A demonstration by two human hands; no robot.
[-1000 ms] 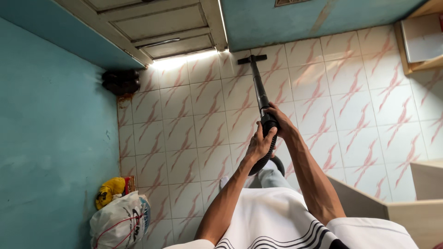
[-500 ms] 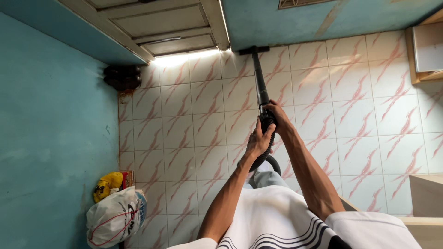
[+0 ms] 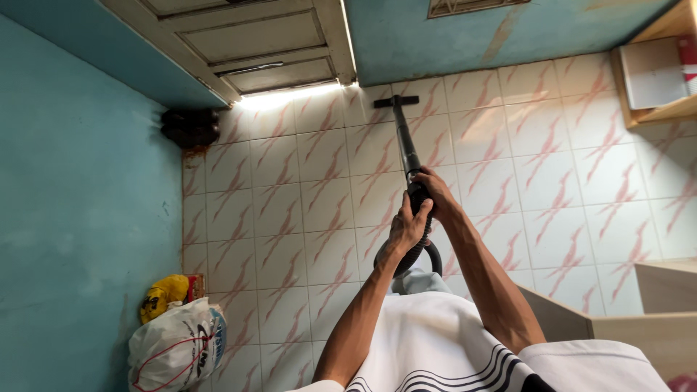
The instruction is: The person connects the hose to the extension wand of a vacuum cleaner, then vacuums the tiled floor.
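Gripping a black wand (image 3: 405, 141) with both hands, the person stands over a tiled floor (image 3: 290, 203); the left hand (image 3: 408, 226) is closed around the ribbed hose (image 3: 414, 250) end just below the right hand (image 3: 434, 190), which is wrapped round the wand's lower end, the two hands nearly touching; the wand runs up and away from the hands, tilted, to a small T-shaped nozzle (image 3: 396, 101) resting on the tiles near the blue wall (image 3: 435, 43) and just right of the door (image 3: 247, 43); the hose loops back below the hands toward the person's legs; a dark object (image 3: 190, 127) sits in the corner by the door; a white bag (image 3: 178, 348) and a yellow bundle (image 3: 163, 296) lie against the left wall; wooden shelves (image 3: 657, 80) stand at the upper right.
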